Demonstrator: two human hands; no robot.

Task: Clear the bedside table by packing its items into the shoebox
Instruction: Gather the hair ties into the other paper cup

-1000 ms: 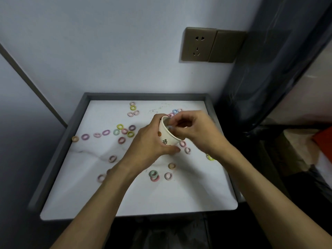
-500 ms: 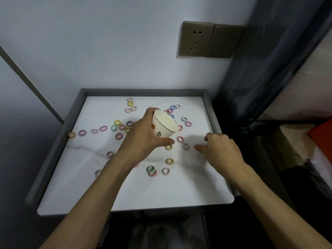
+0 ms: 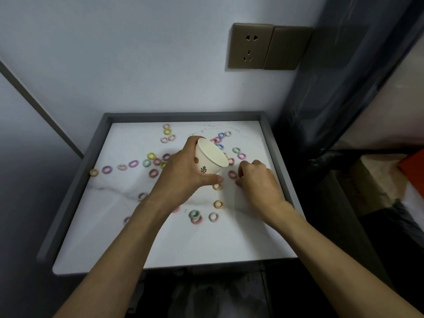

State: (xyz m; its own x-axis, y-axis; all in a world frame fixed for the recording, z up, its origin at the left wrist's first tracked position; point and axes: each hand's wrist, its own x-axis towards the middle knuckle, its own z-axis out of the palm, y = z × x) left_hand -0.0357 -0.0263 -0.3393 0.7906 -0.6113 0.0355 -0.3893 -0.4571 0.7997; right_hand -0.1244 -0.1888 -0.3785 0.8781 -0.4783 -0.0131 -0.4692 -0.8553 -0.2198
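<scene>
Small coloured rings lie scattered over the white marble top of the bedside table (image 3: 142, 237). My left hand (image 3: 183, 177) grips a white paper cup (image 3: 210, 157) with a small leaf print, held above the table and tilted with its mouth toward the right. My right hand (image 3: 257, 180) is down on the table just right of the cup, fingers curled beside a dark pink ring (image 3: 232, 174). I cannot tell whether it pinches a ring. No shoebox is in view.
A grey raised rim (image 3: 68, 196) runs along the table's left, back and right sides. On the wall behind sits a bronze socket and switch plate (image 3: 268, 47). A dark curtain (image 3: 344, 76) hangs at the right, with bedding (image 3: 390, 180) beyond it.
My right hand left the cup's mouth, dropped to the table's right side, then slid left toward the rings by the cup. My left hand tilted the cup's mouth to the right.
</scene>
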